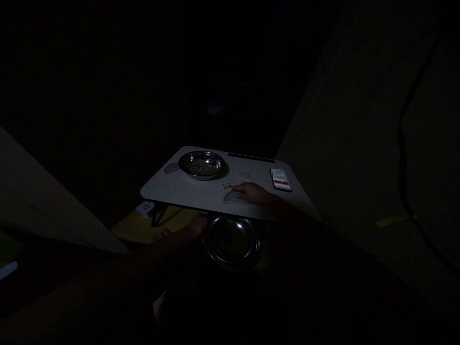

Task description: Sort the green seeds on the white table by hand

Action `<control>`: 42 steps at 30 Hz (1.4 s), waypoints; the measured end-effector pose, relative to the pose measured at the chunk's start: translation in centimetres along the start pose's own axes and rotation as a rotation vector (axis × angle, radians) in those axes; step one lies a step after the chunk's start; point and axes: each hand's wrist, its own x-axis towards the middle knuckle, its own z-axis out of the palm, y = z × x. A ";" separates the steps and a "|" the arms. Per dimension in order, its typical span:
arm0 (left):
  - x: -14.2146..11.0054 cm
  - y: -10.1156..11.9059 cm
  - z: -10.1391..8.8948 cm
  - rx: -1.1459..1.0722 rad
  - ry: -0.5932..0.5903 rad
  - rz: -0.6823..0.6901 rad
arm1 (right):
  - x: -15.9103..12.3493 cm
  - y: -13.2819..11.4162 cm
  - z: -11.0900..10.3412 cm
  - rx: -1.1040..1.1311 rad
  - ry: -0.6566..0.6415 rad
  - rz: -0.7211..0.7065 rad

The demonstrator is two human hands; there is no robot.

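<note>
The scene is very dark. My left hand (197,225) grips the rim of a steel bowl (233,242) held just below the near edge of a small white folding table (179,189); the bowl holds greenish grains. My right hand (251,193) lies flat on the tabletop, fingers together, beside a few loose dark grains (227,186). A second steel bowl (201,165) with greenish grains stands at the table's far left.
A phone (281,179) lies at the table's right side. A slot (251,157) runs along the far edge. A small round mark (171,168) sits left of the far bowl. A white object (145,209) lies on the floor under the table.
</note>
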 end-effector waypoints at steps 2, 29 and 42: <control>-0.2 0.3 0.1 -0.007 0.025 -0.022 | -0.4 -0.1 0.2 0.004 -0.017 -0.024; -0.5 0.9 0.2 -0.021 -0.013 -0.021 | -0.2 0.3 -0.2 -0.141 0.074 0.281; -1.1 1.5 0.2 0.010 0.023 -0.074 | 0.1 0.0 -0.1 -0.150 0.095 0.381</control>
